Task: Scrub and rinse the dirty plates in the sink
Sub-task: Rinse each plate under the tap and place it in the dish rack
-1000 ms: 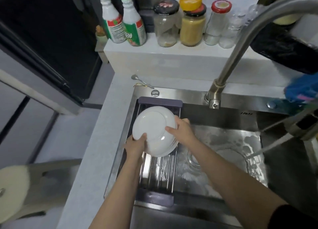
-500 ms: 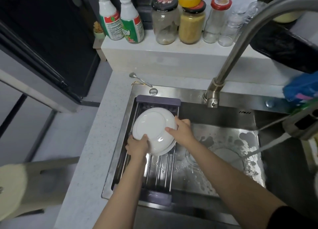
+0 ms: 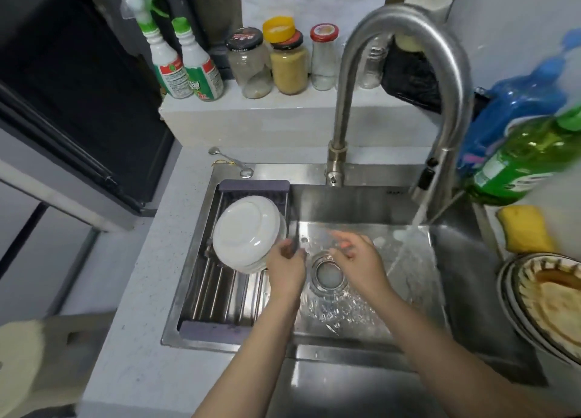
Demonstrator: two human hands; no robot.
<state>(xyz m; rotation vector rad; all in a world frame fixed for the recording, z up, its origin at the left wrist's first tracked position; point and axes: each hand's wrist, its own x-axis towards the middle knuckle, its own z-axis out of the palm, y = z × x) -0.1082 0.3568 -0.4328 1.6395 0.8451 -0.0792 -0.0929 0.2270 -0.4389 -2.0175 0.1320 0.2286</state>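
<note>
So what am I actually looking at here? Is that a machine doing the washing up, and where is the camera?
No machine: these are a person's two bare hands, filmed by a camera worn on the head, looking down into a steel sink. The left hand and right hand hover above the drain, empty, fingers loose and blurred. Water streams from the faucet into the basin. A white plate lies upside down on the drying rack across the sink's left side, seemingly washed. On the right, dirty plates with brown residue wait beside a yellow sponge and a green bottle. Jars and spray bottles stand on the ledge behind.
</note>
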